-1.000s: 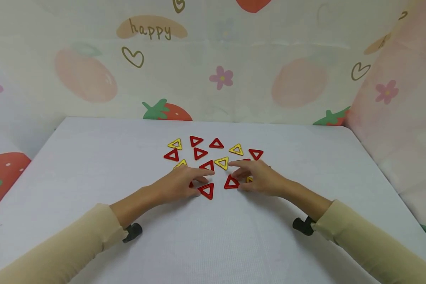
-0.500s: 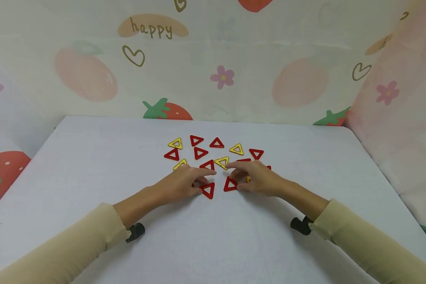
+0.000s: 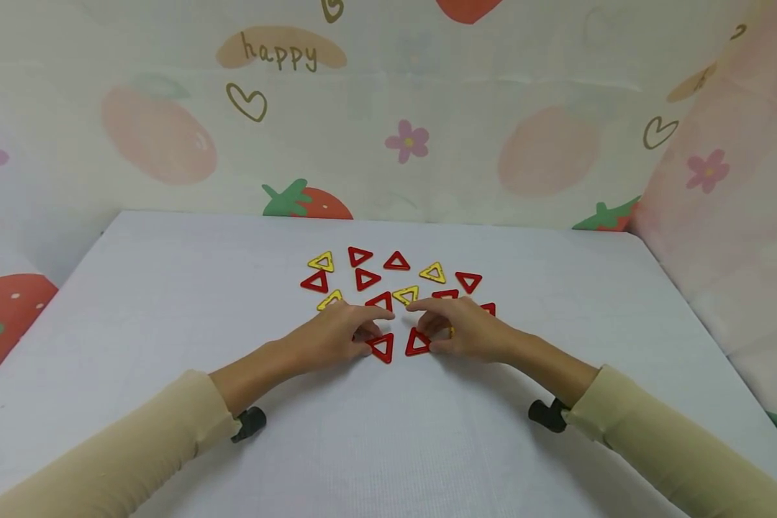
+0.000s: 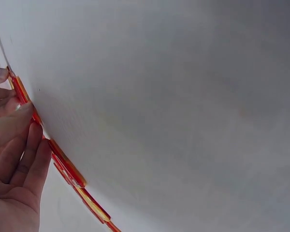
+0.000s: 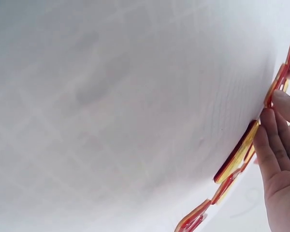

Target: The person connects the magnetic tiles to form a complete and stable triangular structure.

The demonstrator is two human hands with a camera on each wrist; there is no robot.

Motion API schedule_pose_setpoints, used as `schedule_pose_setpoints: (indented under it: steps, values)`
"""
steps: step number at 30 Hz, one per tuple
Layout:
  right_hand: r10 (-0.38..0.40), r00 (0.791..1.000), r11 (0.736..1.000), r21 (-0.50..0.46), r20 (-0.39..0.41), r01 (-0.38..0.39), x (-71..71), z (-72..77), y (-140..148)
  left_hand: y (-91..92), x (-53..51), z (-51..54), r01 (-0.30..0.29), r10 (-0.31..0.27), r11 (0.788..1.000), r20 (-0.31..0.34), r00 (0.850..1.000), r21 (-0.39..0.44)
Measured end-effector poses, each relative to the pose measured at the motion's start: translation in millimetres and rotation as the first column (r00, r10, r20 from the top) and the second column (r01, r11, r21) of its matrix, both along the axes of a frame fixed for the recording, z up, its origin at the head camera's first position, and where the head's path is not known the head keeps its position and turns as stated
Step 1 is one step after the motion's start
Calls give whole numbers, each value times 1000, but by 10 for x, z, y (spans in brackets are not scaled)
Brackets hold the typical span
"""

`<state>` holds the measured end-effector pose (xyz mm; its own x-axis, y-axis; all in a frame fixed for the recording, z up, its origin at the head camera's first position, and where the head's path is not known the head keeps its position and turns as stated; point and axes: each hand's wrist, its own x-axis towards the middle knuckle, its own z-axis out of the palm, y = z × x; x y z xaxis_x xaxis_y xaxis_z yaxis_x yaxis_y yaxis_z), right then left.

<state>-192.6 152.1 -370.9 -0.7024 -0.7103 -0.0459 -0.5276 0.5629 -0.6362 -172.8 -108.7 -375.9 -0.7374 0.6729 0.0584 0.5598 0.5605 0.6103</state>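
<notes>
Thumb and fingertips of my left hand (image 3: 326, 333) pinch the left corner of a red triangular magnetic tile (image 3: 388, 348) lying on the table; the index finger points right above it. Facing it, my right hand (image 3: 469, 327) grips the right corner of another red triangular tile (image 3: 416, 345) between thumb and fingers. A small gap separates these two tiles in the head view. The left wrist view shows the left hand (image 4: 19, 179) with thumb and fingers at a tile edge. Similarly, the right hand (image 5: 282, 179) meets a tile edge (image 5: 274, 87) in the right wrist view.
Several more triangles lie flat behind the hands, including a yellow tile (image 3: 405, 296), a red tile (image 3: 397, 262) and a red tile (image 3: 469, 281). Some are partly covered by the hands. The white table (image 3: 388, 439) ends at a patterned backdrop (image 3: 337, 144).
My right hand has slid its red tile left and slightly nearer to me, narrowing the gap to the left tile. My left hand has shifted very slightly right with its tile.
</notes>
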Motion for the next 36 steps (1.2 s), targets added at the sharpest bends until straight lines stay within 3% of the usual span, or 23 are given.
schedule_pose_setpoints:
  steps: [11,26,36]
  values:
    - [20,1000,999,-30,-6,-20,44,2,-34,13,2,-33,-1,0,999,12,1000,32]
    - [17,999,1000,18,30,-17,47,13,-67,56,6,-40,-12,11,999,37,999,37]
    - [43,998,999,1,39,-43,47,4,-75,59,4,-50,-19,17,999,55,998,40]
